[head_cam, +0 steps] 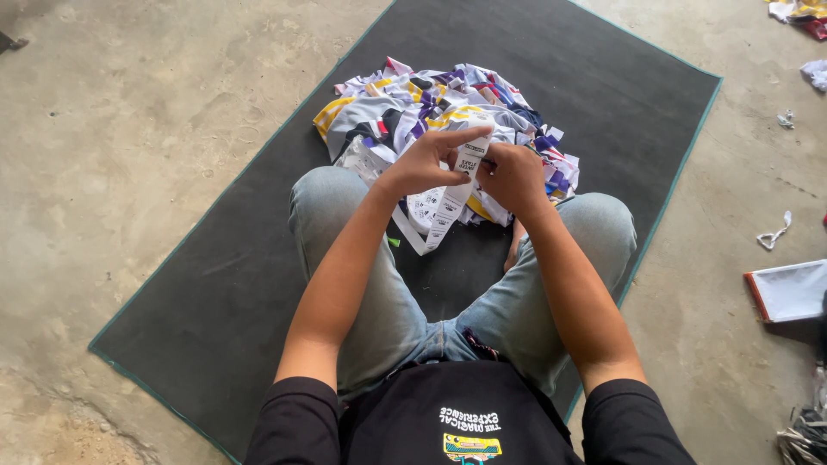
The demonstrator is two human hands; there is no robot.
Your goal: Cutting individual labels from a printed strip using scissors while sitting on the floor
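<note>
bare concrete floor (pixel 146 146), dark mat (pixel 215 284). left hand (pixel 422 165) and right hand (pixel 514 176) both pinch a white printed paper label strip (pixel 452 200) above the multicoloured fabric pile (pixel 431 108); keep it taut, grip near the ends.

The white tray (pixel 788 291) was cut off by the right edge; the label strip's (pixel 454 194) print was too small to tell.
</note>
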